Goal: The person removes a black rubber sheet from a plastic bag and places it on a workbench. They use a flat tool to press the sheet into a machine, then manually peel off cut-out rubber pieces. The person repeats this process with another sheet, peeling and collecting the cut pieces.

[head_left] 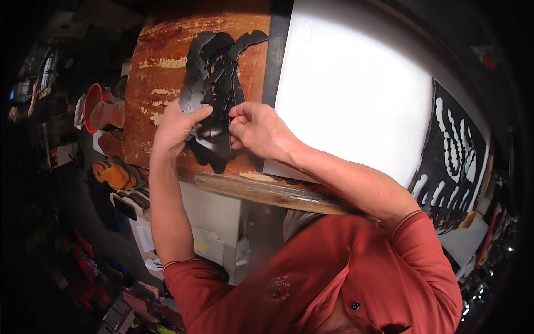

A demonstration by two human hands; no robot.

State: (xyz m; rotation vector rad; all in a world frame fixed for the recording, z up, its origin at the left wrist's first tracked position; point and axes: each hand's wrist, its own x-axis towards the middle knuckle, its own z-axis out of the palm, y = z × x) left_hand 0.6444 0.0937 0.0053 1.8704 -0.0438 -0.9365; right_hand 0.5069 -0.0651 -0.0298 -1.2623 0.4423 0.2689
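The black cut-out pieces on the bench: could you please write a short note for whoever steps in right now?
Left hand: gripping the left side of the stack of black cut-out pieces.
Right hand: pinching the stack's lower right edge.
The stack sits on the worn wooden board, held partly lifted.
Right of it: a white sheet, then a black sheet with shapes already cut out.
Done: pieces cut and gathered.
Left: the stack is in both hands, not yet set down.

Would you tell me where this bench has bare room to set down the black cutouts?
The white sheet is bare between the black strip and the cut black sheet. The worn wood left of the black cutouts is bare too. It is crowded where the left hand and right hand hold the cutouts.
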